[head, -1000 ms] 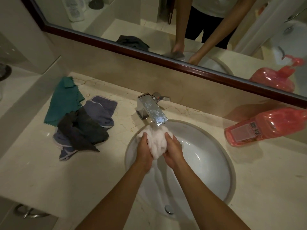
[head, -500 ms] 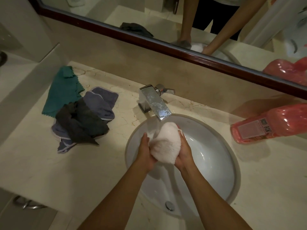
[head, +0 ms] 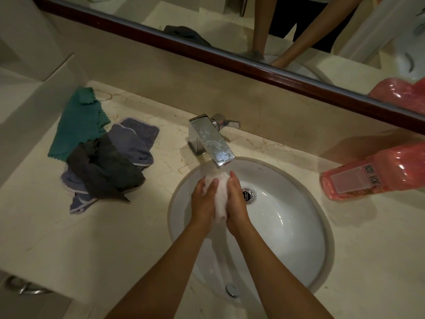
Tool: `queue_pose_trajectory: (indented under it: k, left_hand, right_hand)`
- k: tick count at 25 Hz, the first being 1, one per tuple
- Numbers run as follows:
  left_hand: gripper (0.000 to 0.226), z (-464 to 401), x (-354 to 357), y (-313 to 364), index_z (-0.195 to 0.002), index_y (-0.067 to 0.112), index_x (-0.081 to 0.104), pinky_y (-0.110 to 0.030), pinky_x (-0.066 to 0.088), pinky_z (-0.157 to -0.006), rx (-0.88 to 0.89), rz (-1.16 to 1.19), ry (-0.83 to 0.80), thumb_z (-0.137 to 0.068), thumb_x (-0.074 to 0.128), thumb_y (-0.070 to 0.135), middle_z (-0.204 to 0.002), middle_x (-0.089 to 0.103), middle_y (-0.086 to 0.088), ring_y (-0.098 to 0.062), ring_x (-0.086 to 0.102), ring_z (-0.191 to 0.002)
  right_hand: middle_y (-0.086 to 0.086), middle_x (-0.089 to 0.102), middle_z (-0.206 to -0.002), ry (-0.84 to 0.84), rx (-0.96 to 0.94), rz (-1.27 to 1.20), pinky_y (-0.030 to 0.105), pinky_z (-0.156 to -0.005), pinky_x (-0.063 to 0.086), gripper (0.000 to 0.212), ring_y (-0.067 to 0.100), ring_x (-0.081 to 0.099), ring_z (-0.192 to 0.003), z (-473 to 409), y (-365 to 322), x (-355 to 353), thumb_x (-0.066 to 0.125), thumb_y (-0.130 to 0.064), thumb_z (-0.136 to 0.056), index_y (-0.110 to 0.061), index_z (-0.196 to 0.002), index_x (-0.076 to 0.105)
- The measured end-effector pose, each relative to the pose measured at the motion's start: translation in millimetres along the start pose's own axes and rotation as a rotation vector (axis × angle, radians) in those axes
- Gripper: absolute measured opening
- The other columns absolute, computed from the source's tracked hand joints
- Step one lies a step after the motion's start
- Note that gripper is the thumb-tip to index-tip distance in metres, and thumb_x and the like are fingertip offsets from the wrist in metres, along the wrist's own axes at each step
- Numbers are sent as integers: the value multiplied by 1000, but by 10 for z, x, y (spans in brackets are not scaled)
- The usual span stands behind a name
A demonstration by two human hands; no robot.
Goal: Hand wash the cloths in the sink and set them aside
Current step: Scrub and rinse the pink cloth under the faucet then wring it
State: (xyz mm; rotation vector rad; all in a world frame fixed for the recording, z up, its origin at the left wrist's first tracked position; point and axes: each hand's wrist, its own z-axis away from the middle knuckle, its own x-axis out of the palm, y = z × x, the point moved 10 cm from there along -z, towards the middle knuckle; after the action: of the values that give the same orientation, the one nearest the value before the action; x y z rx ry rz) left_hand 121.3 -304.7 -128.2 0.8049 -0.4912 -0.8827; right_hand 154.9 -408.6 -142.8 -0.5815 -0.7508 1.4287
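1. A person stands at a bathroom counter. The left hand (head: pixel 203 203) and right hand (head: pixel 235 204) press a white cloth (head: pixel 219 199) between the palms, fingers wrapped round it, over the sink (head: pixel 299 238), just below the faucet (head: pixel 212 143) spout.
2. The cloth sits at about 10 o'clock in the basin, with the open drain (head: pixel 248 194) just beside the right hand at 3 o'clock.
3. Risk, as a judgement: wet, possibly soapy cloth may slip from the grip and drop onto the drain.
4. Three more cloths lie heaped on the counter at 9 o'clock: a green cloth (head: pixel 78 123), a blue cloth (head: pixel 135 141) and a dark grey cloth (head: pixel 105 171). Splashes could wet this pile.
5. A pink bottle (head: pixel 372 173) lies at 3 o'clock, well apart; a swinging elbow could knock it.
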Motion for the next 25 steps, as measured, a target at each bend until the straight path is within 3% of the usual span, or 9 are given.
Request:
queue_pose_trajectory:
  k: [2, 5, 10, 13, 15, 18, 20, 22, 25]
  left_hand:
    - [36, -87, -94, -72, -132, 26, 58, -36, 57, -90, -5, -19, 74, -101, 54, 43, -127, 67, -4, -18, 67, -105]
    - [26, -90, -55, -45, -118, 28, 63, -37, 59, -84, 44, 17, 112, -105, 44, 40, -112, 71, -2, -17, 70, -97]
    - [27, -127, -46, -26, -123, 25, 63, -28, 57, -83, 100, 85, 120, -106, 42, 27, -112, 71, 3, -14, 68, -100]
    - [30, -151, -37, -50, -132, 36, 53, -5, 47, -68, 87, 61, 87, -108, 41, 23, -109, 60, 22, 3, 59, -100]
    - [19, -188, -62, -89, -117, 29, 60, -2, 45, -63, 65, 26, 66, -108, 44, 23, -104, 67, 14, -3, 63, -102]
    - [29, -209, -64, -14, -128, 30, 61, -20, 47, -90, 148, -61, 42, -106, 45, 37, -128, 63, 7, -11, 60, -116]
    - [39, -184, 11, 54, -137, 31, 57, -25, 49, -93, 231, -99, -17, -101, 49, 45, -133, 59, 8, -11, 59, -117]
    - [30, -198, 16, 21, -125, 30, 61, -19, 53, -78, 202, -76, -5, -100, 55, 44, -124, 66, 2, -14, 65, -108]
    - [9, -232, -57, -86, -105, 28, 63, -20, 53, -70, 135, 27, 70, -101, 56, 32, -106, 71, -2, -19, 69, -97]
  right_hand:
    - [-16, 58, -122, 17, -38, 38, 23, -82, 55, 23, 0, 61, -105, 3, -33, -8, 46, -41, -105, -58, -120, 50]
    - [-5, 58, -134, 68, -75, 99, 43, -100, 52, 20, 17, 59, -118, -28, -72, 78, 50, -41, -102, -59, -107, 57]
    - [12, 72, -107, 141, -146, -100, 35, -83, 57, 21, 25, 69, -99, -146, -88, 32, 50, -20, -103, -14, -113, 68]
    - [6, 74, -100, 209, -124, -117, 31, -77, 58, 18, 24, 71, -94, -162, -8, -66, 52, -21, -103, -14, -108, 68]
    - [7, 75, -97, 225, -133, -88, 40, -79, 59, 23, 25, 73, -90, -149, 6, -95, 55, -30, -102, -12, -106, 69]
    - [1, 74, -82, 258, -187, -65, 39, -79, 59, 25, 25, 72, -86, -166, -61, -149, 56, -31, -102, -19, -85, 71]
    - [-1, 73, -77, 280, -177, -93, 34, -80, 59, 33, 25, 71, -88, -178, -82, -161, 52, -34, -103, -21, -80, 70]
    - [7, 75, -92, 291, -112, -132, 39, -87, 57, 40, 28, 70, -97, -198, -1, -156, 44, -42, -105, -19, -88, 72]
    - [21, 66, -123, 221, 33, -307, 46, -99, 51, 42, 39, 62, -117, -215, 198, -139, 49, -41, -99, -10, -121, 66]
